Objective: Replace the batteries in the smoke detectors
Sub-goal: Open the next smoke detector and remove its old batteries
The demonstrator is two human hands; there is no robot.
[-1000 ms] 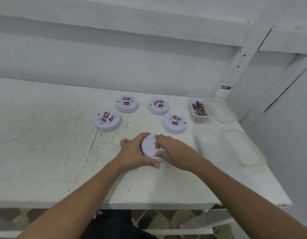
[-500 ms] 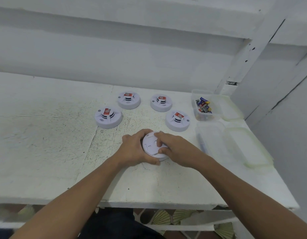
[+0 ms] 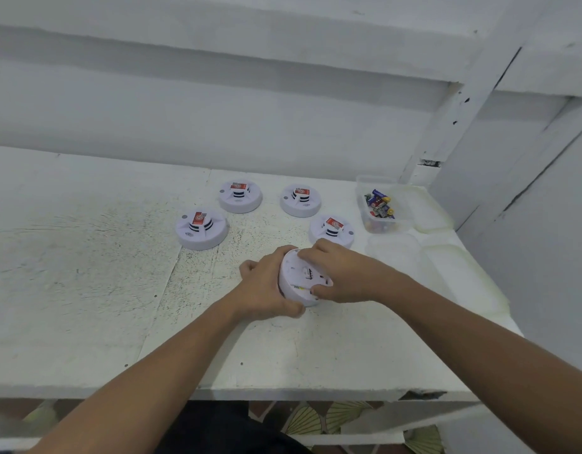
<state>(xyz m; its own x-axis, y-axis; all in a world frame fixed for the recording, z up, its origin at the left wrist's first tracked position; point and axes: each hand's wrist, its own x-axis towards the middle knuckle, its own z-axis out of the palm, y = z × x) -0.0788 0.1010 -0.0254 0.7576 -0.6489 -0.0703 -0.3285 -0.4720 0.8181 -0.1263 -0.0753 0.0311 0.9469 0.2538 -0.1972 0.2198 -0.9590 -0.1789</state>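
While a second ago it lay flat under both palms, the nearest smoke detector [image 3: 299,276] is now tipped up on its edge on the white worktop [image 3: 86,290], its back turned toward the camera. The left hand [image 3: 263,290] closes its grip round the detector's left rim, thumb curled under the near edge. The right hand [image 3: 342,276] pinches the opposite side, fingers over the far rim and thumb pressed on the back plate. A dark marking and a thin yellowish line show on that back, but whether a seam has opened cannot be told. The tilt suggests the base is being twisted or prised free, the first step toward reaching the old cell, so the job looks barely begun. Beyond the held detector, four other detectors [image 3: 201,229] sit on the worktop, each bearing a red label and seemingly unopened. Beyond it and to the right, a clear tub [image 3: 360,194] holds loose batteries [image 3: 379,204]. Just right of the held detector lies a second clear tub [image 3: 394,253], and pale lids [image 3: 427,208] lie further right.
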